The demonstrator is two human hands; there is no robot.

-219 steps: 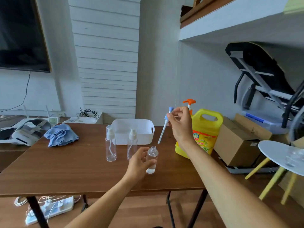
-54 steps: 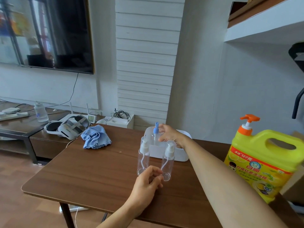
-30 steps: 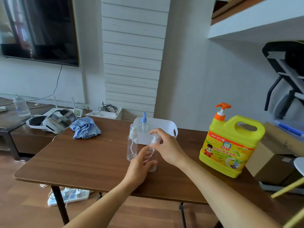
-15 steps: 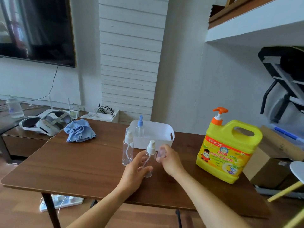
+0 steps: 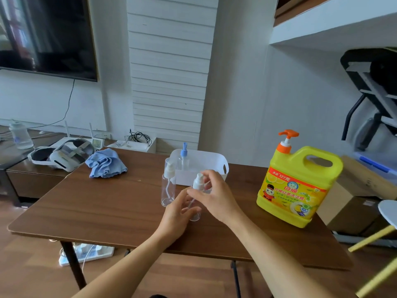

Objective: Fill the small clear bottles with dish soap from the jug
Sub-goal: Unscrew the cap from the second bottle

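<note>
The left hand (image 5: 177, 214) is gripping a small clear bottle (image 5: 195, 216) on the worktop (image 5: 103, 211) while the right hand (image 5: 218, 200) is pinching its spray cap (image 5: 198, 183).

Left grip (image 5: 175, 214) holds bottle (image 5: 195, 215); right grip (image 5: 217, 198) seemingly pinches pump cap (image 5: 197, 183).
</note>
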